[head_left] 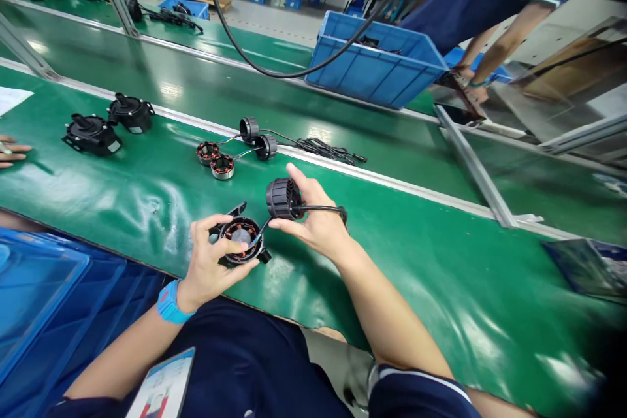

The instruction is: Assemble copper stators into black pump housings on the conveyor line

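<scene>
My left hand point(215, 251) grips a black round pump housing point(258, 225) on the green bench, fingers around its rim and one finger reaching inside. A ring of copper windings, a motor stator point(252, 233), sits within the housing. Raised just to the right, a ribbed black motor cap point(282, 198) is held in my right hand point(318, 215), between thumb and fingers. Thin wires run from the stator to this cap. A black cable point(321, 208) leaves the cap's other side and passes across my right palm.
Two wired stators point(223, 167) with ribbed caps point(266, 147) and a coiled cable point(328, 149) lie beyond my hands. Two black pump bodies point(93, 134) stand left, near another person's hand point(12, 151). A blue crate point(372, 68) sits past the metal rail; a co-worker's arms point(509, 46) are beside it.
</scene>
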A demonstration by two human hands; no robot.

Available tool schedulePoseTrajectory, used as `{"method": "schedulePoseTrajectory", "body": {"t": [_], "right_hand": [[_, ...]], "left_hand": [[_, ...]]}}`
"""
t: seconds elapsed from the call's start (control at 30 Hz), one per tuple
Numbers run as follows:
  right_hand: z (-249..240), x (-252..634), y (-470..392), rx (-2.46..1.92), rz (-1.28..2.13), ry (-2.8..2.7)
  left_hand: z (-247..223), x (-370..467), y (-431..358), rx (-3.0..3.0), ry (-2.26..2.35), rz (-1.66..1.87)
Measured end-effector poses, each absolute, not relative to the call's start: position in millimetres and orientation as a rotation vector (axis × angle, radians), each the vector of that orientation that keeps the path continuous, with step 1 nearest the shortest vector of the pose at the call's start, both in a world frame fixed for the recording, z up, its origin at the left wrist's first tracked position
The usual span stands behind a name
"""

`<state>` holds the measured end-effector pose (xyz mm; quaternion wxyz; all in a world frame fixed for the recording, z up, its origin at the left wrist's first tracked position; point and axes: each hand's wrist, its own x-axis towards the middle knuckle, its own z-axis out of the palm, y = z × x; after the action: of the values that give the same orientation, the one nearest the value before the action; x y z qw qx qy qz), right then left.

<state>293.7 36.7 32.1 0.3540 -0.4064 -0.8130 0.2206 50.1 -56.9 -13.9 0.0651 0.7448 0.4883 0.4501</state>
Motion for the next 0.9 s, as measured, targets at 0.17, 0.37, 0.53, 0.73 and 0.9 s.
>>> {"method": "schedulePoseTrajectory", "body": {"t": [0.17, 0.37, 0.53, 0.73, 0.9], "right_hand": [[26.6, 269.1, 27.5, -0.978, 0.861, -1.928], [33.4, 259.6, 22.6, -0.789, 0.904, -2.038], [39.2, 261.8, 21.5, -0.666, 0.915, -2.158], [37.6, 258.0, 20.4, -0.768, 0.78, -2.205], [41.2, 261.5, 22.9, -0.745, 0.944, -2.199]], "left_hand": [[-14.6, 42.2, -51.7, 2.346, 1.344, 1.308], [-8.6, 21.2, -34.9, 2.543, 1.172, 1.339], [7.4, -0.2, -27.3, 3.055, 1.011, 1.166], [17.6, -5.7, -33.7, 3.204, 0.888, 0.873], [18.0, -5.9, -31.8, 3.113, 0.865, 0.851]]}}
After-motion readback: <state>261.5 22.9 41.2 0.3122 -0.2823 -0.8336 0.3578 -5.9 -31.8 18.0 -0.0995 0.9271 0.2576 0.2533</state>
